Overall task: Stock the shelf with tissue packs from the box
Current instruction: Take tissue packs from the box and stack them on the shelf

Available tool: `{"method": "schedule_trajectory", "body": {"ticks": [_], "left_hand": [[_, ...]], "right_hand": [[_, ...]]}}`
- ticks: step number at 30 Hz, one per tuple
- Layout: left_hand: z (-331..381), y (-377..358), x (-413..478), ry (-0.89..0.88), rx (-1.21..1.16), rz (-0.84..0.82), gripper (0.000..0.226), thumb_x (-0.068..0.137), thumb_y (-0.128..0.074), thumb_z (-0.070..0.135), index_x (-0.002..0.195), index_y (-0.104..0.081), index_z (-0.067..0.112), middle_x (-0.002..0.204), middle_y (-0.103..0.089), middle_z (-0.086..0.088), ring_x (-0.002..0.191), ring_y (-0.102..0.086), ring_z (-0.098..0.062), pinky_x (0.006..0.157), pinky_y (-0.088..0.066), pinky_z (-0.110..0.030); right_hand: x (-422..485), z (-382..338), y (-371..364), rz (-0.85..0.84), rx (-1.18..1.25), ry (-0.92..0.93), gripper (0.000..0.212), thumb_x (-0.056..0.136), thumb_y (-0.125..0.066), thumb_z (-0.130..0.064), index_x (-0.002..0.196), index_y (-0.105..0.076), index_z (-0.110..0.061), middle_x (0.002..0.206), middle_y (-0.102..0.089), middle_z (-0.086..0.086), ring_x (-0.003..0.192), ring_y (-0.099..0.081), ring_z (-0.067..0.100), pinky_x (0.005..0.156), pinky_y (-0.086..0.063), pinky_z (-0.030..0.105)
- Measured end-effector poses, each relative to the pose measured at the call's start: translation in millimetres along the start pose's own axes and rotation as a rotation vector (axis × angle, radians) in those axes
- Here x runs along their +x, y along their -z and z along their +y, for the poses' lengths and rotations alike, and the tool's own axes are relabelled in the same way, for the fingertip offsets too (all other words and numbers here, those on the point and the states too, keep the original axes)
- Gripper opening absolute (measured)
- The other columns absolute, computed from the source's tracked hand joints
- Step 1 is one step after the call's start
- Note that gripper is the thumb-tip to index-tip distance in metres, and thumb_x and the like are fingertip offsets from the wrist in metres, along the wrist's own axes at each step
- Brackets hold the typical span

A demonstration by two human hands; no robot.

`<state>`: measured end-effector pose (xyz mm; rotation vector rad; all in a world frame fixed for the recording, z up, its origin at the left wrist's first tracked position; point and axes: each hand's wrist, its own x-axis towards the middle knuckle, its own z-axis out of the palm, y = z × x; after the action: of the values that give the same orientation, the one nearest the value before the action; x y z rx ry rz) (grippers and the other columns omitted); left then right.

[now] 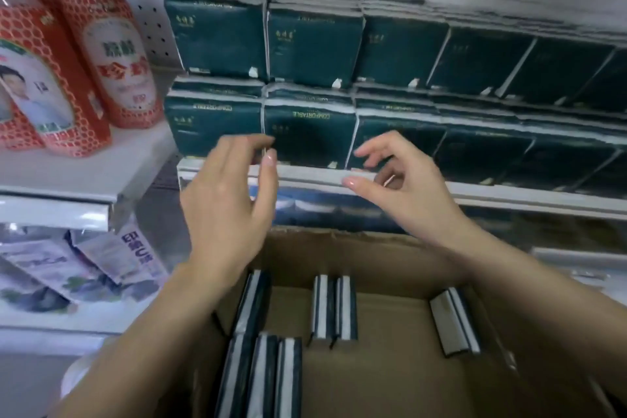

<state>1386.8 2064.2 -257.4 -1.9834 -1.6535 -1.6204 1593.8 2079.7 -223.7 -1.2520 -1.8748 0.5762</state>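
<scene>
Dark-green, film-wrapped tissue packs (345, 309), head view, appear in two places. Eight are counted in the open brown cardboard box (383, 377) at 6 o'clock. All stand on edge with the pale seam up: one leans at the 9 o'clock wall, three stand side by side nearest the camera, one pair sits in the middle, and one pair lies toward 3 o'clock. Their long axes run roughly 12-to-6 o'clock, with the 3 o'clock pair slightly skewed.

On the white metal shelf (509, 195) at 12 o'clock, stocked packs (308, 135) stand face-out in two tiers. About six show per tier before blur toward 3 o'clock prevents counting.

The left hand (230, 200) and right hand (407, 195) hold nothing, fingers apart and loosely curved. They are raised at the shelf lip, flanking the second lower-tier pack; contact with it cannot be told.

Governing relation: the boxed packs lie at 6 o'clock from both hands, lower down. The middle pair lies between the forearms. The left hand is nearer the 9 o'clock group of four, the right hand nearer the 3 o'clock pair. A grasp would probably close across each pack's thin dimension.

Also shown are at least two red honeycomb-labelled bottles (101, 61) at 9 o'clock, with purple printed pouches (101, 254) beneath.
</scene>
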Motion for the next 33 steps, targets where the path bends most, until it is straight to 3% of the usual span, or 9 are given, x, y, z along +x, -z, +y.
{"method": "schedule_trajectory", "body": {"ticks": [3,5,8,11,15,18,23,29,33], "left_hand": [[9.1,-16.3,-37.6,-0.023,0.002,-0.256,0.035,0.096,-0.037,0.036,0.113,-0.062,0.019,0.105,-0.065,0.003,0.096,-0.06,-0.015,0.071,-0.043,-0.029],[4.2,-26.5,-67.4,-0.004,0.045,-0.53,0.048,0.095,-0.03,0.049,0.127,-0.055,0.023,0.122,-0.06,0.005,0.111,-0.056,-0.013,0.084,-0.044,-0.028],[-12.1,-35.3,-114.5,0.01,0.151,-1.026,0.068,0.093,-0.021,0.067,0.152,-0.018,0.033,0.16,-0.016,0.006,0.144,-0.02,-0.011,0.114,-0.02,-0.028],[-28.5,-38.9,-151.4,-0.04,0.208,-1.281,0.071,0.093,-0.02,0.067,0.152,0.005,0.038,0.16,0.012,0.011,0.148,0.004,-0.009,0.121,0.0,-0.033],[-41.9,-36.8,-176.7,-0.091,0.17,-1.393,0.072,0.093,-0.022,0.068,0.151,0.01,0.039,0.159,0.016,0.014,0.147,0.011,-0.006,0.118,0.008,-0.029],[-43.7,-34.6,-179.8,-0.067,0.155,-1.449,0.077,0.088,-0.019,0.072,0.152,0.009,0.038,0.159,0.015,0.014,0.146,0.01,-0.004,0.117,0.007,-0.027],[-48.4,-37.0,-179.5,0.019,0.151,-1.545,0.089,0.073,-0.007,0.08,0.15,0.013,0.04,0.158,0.016,0.014,0.147,0.004,-0.006,0.118,-0.002,-0.028],[-54.9,-42.1,-184.5,-0.02,0.163,-1.571,0.096,0.064,0.006,0.087,0.149,0.014,0.042,0.159,0.016,0.01,0.148,0.004,-0.009,0.114,0.004,-0.027],[-54.2,-42.6,-185.9,-0.031,0.172,-1.586,0.099,0.063,0.008,0.088,0.15,0.011,0.041,0.16,0.013,0.01,0.148,0.002,-0.009,0.116,0.004,-0.029]], "right_hand": [[-32.2,37.9,-19.9,-0.089,0.035,-0.105,0.023,0.078,-0.078,-0.022,0.092,-0.06,-0.025,0.085,-0.06,-0.004,0.063,-0.054,0.006,0.06,-0.043,0.016],[-52.3,67.8,-34.1,-0.176,0.022,-0.185,0.021,0.078,-0.077,-0.025,0.091,-0.061,-0.025,0.086,-0.062,-0.004,0.067,-0.056,0.005,0.063,-0.047,0.021],[-79.3,107.0,-53.1,-0.362,-0.081,-0.305,0.027,0.081,-0.073,-0.033,0.104,-0.059,-0.026,0.106,-0.059,-0.007,0.087,-0.061,0.009,0.076,-0.052,0.027],[-96.8,134.5,-66.1,-0.488,-0.178,-0.396,0.045,0.084,-0.072,-0.033,0.124,-0.055,-0.022,0.12,-0.051,-0.005,0.111,-0.053,0.011,0.091,-0.045,0.026],[-102.7,155.9,-77.7,-0.542,-0.351,-0.366,0.064,0.084,-0.07,-0.039,0.139,-0.044,-0.02,0.139,-0.045,-0.003,0.129,-0.042,0.014,0.106,-0.038,0.031],[-103.3,160.4,-82.7,-0.591,-0.412,-0.347,0.075,0.084,-0.069,-0.04,0.147,-0.034,-0.02,0.148,-0.036,-0.002,0.135,-0.035,0.016,0.108,-0.033,0.032],[-100.7,166.9,-87.0,-0.648,-0.386,-0.462,0.091,0.074,-0.08,-0.038,0.147,-0.032,-0.014,0.137,-0.036,0.004,0.13,-0.036,0.02,0.11,-0.033,0.033],[-118.2,172.8,-83.1,-0.619,-0.213,-0.627,0.07,0.07,-0.085,-0.028,0.129,-0.051,-0.013,0.118,-0.044,0.002,0.108,-0.049,0.018,0.092,-0.041,0.025],[-143.0,179.1,-86.5,-0.465,0.053,-0.748,0.04,0.066,-0.087,-0.013,0.093,-0.057,-0.015,0.086,-0.053,-0.008,0.079,-0.053,0.011,0.064,-0.04,0.015]]}}
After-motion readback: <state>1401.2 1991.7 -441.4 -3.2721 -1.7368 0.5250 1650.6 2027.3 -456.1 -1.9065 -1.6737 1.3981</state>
